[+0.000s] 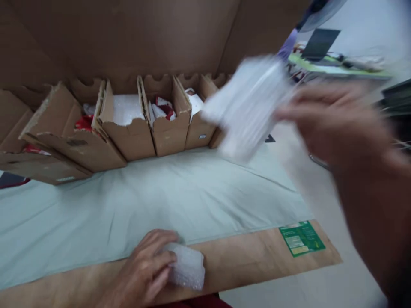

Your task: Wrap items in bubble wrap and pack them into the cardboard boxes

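My left hand [149,263] is closed around one end of a small bubble-wrapped packet [188,265] at the wooden front edge of the table. What lies inside the wrap cannot be made out. Raised on the right, my right hand [334,119] is smeared by motion. Its fingers pinch the edge of a white translucent bubble wrap sheet [250,102], which hangs blurred in front of the right-hand cardboard bins.
Several open cardboard bins [131,139] stand in a row along the back, holding red and white items and bubble wrap. Pale green cloth [154,192] covers the table. A green label [302,238] is on the wooden edge [244,256]. Another table [340,68] stands far right.
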Demonstrator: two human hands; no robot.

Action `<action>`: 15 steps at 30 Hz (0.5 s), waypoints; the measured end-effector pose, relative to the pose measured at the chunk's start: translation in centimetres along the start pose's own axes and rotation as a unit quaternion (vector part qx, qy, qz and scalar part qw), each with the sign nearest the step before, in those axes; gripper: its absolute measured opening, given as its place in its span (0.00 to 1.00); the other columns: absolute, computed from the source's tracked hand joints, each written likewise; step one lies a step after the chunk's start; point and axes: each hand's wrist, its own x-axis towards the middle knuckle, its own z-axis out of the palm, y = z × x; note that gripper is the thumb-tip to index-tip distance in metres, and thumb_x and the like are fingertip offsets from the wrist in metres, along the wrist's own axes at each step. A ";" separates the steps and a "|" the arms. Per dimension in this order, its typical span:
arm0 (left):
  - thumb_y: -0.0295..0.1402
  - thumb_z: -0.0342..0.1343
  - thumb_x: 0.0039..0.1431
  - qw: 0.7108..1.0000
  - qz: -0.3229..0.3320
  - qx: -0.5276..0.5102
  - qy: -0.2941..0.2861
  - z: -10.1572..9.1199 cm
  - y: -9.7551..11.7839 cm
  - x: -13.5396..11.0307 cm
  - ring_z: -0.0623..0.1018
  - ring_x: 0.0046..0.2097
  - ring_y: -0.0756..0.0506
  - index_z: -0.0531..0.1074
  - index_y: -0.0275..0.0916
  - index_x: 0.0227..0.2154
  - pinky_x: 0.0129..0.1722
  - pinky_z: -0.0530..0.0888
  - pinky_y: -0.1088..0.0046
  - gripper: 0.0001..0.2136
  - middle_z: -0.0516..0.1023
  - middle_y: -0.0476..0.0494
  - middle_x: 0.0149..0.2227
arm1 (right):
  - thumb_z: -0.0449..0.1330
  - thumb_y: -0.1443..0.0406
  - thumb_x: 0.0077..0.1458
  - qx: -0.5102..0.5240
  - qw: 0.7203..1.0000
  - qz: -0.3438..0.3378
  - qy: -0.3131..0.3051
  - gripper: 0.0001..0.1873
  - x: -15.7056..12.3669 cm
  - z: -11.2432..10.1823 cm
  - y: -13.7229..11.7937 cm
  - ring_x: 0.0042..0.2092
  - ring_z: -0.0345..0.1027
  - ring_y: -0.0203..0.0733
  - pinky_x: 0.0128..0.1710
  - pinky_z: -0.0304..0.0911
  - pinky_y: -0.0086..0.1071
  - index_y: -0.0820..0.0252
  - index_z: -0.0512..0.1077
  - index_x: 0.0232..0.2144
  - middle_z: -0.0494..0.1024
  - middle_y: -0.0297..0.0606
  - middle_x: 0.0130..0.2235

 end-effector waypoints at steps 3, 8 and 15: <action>0.23 0.51 0.62 0.988 -0.021 0.028 0.153 -2.1 -1.3 0.7 0.82 0.49 0.43 0.76 0.44 0.40 0.45 0.81 0.69 0.12 0.82 0.39 0.48 | 0.66 0.49 0.54 0.061 0.975 0.032 -0.211 0.20 -4.6 6.8 -3.5 0.38 0.76 0.41 0.38 0.69 0.34 0.57 0.75 0.23 0.82 0.39 0.35; 0.30 0.55 0.64 0.967 -0.048 0.099 0.228 -2.8 -4.2 0.7 0.82 0.49 0.42 0.76 0.46 0.43 0.46 0.81 0.69 0.08 0.82 0.42 0.49 | 0.60 0.57 0.58 -0.092 0.981 -0.012 -0.172 0.14 0.2 8.3 -2.1 0.40 0.75 0.42 0.40 0.65 0.33 0.60 0.80 0.32 0.83 0.40 0.37; 0.39 0.52 0.66 0.947 -0.148 0.161 0.235 2.1 -9.1 0.2 0.83 0.51 0.39 0.70 0.44 0.58 0.45 0.82 0.63 0.19 0.81 0.41 0.53 | 0.63 0.67 0.55 -0.379 0.875 0.026 -0.300 0.09 14.6 11.1 -1.8 0.34 0.74 0.38 0.33 0.61 0.28 0.60 0.83 0.36 0.83 0.35 0.31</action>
